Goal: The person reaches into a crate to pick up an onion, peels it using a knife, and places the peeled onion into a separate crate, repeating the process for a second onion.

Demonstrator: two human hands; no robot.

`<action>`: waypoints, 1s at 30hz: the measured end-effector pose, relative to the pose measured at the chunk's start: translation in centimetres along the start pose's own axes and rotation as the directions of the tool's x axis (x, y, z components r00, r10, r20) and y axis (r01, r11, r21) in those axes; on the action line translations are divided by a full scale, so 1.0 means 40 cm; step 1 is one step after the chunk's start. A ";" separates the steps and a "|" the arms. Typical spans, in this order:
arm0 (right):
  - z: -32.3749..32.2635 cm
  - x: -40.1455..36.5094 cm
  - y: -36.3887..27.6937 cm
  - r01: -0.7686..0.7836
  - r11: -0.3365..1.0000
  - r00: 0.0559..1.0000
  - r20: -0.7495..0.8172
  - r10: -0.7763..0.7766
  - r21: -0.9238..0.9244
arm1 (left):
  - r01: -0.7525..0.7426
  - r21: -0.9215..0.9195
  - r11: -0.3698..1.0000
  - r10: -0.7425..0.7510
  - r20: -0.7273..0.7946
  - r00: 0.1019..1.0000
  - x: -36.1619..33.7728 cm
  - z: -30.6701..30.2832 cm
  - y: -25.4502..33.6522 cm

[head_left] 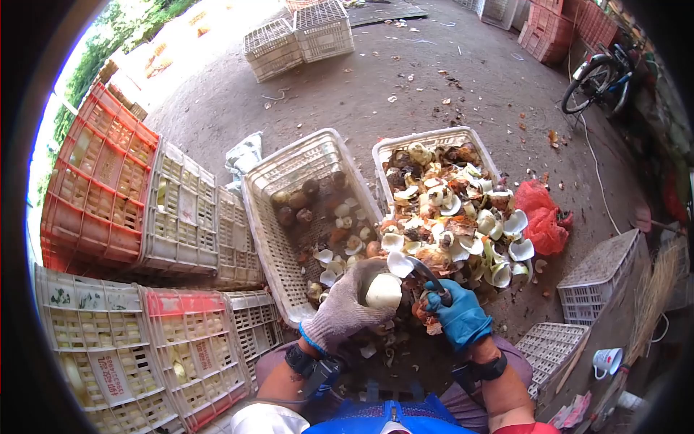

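Observation:
My left hand [348, 302], in a pale knitted glove, is wrapped round a peeled white onion [384, 291]. In a blue glove, my right hand [463, 316] grips a curved knife [426, 269], its blade arching toward the onion. A white piece of onion layer [399, 265] shows at the blade's far end, just above the onion. Brownish skin [426, 315] hangs beside my right fingers. Beyond my hands stands a crate [264, 249] with some unpeeled onions and scraps on its bottom. To its right, a second crate [431, 136] is heaped with peelings that spill over its near side.
Stacked crates full of pale onions [181, 206] line the left side. A red mesh bag [541, 217] lies right of the peelings. Further right are pale crates [596, 282], a white mug [607, 362] and a bicycle [600, 81]. Two upturned-looking crates [298, 40] stand far ahead.

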State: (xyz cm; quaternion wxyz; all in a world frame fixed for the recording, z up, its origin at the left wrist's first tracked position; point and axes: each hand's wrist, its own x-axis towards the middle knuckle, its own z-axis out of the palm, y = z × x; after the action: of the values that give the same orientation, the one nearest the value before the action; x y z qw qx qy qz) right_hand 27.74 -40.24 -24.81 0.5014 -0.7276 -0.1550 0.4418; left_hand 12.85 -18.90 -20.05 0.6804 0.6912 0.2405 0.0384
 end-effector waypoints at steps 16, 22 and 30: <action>0.039 -0.029 -0.114 0.042 0.949 0.999 -0.018 -0.038 0.313 | 0.101 -0.302 0.948 -0.103 0.012 0.995 -0.013 0.054 0.044; 0.086 -0.033 -0.145 0.273 0.944 0.962 -0.081 -0.262 0.185 | 0.111 -0.311 0.944 -0.127 -0.030 0.991 -0.013 0.066 0.013; 0.087 -0.009 -0.108 0.424 0.896 0.883 -0.282 -0.376 0.131 | 0.038 -0.277 0.960 -0.016 0.082 0.996 -0.018 0.050 0.019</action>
State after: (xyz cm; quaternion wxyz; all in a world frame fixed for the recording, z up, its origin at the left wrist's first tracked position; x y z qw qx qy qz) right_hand 25.71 -36.48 -21.24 0.6639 -0.6786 -0.1955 0.2460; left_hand 13.20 -20.99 -19.25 0.7803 0.5862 0.2150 0.0351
